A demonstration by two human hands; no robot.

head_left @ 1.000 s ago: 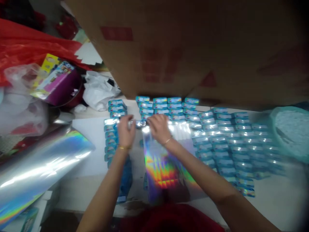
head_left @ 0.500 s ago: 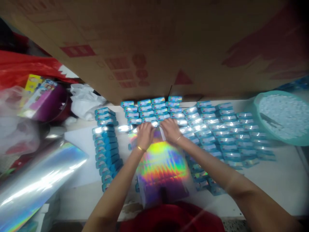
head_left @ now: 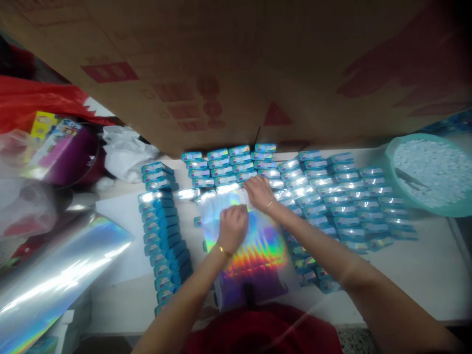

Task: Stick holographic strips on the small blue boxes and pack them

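Note:
A shiny holographic sheet (head_left: 254,250) lies on the white table in front of me, showing rainbow reflections. My left hand (head_left: 232,227) rests on the sheet's upper middle with its fingers curled down against it. My right hand (head_left: 260,192) is at the sheet's far edge, fingers pressed together on that edge, next to the rows of small blue packets (head_left: 332,196). More blue packets (head_left: 164,226) stand in a column to the left of the sheet.
A big cardboard box (head_left: 236,69) overhangs the far side of the table. A teal basin of white bits (head_left: 429,172) sits at the right. A roll of holographic film (head_left: 55,275) lies at the left, behind it red plastic and a purple tub (head_left: 70,157).
My left hand has drawn back from the sheet's far edge toward me and now sits on the sheet's middle. My right hand stayed at the far edge.

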